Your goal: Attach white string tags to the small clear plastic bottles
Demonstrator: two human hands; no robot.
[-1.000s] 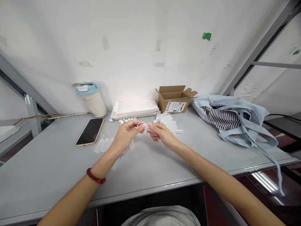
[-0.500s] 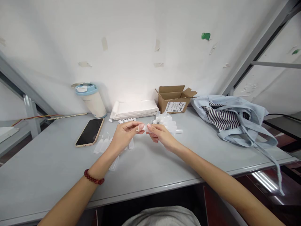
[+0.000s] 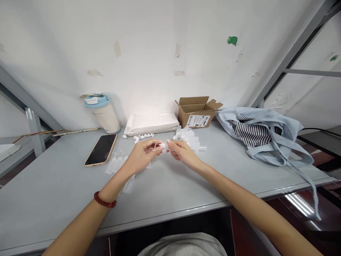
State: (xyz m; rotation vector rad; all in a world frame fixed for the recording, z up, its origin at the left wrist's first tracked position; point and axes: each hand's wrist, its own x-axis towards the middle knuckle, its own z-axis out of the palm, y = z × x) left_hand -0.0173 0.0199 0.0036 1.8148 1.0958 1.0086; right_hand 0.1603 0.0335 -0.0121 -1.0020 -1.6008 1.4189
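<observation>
- A small translucent piece (image 3: 164,145) is held up between the two hands, above the grey table (image 3: 183,192), and is touched by both.
- Its left end is pinched by the left hand (image 3: 142,153), between thumb and fingers; a thin white loop (image 3: 156,143) is seen curving out beside that thumb.
- Its other end is gripped by the right hand (image 3: 182,151), with the thumb laid along the top and the other fingers curled beneath.
- The long axis appears to be set roughly sideways, from hand to hand, though too much is covered by fingers for this to be certain.
- A heap of clear pieces (image 3: 189,138) is placed just beyond the right hand, which is the nearer one to it.
- Flat pieces (image 3: 116,164) are laid to the left of the left hand (the phone (image 3: 101,150) is set beside them), and some are partly hidden by the left forearm.
</observation>
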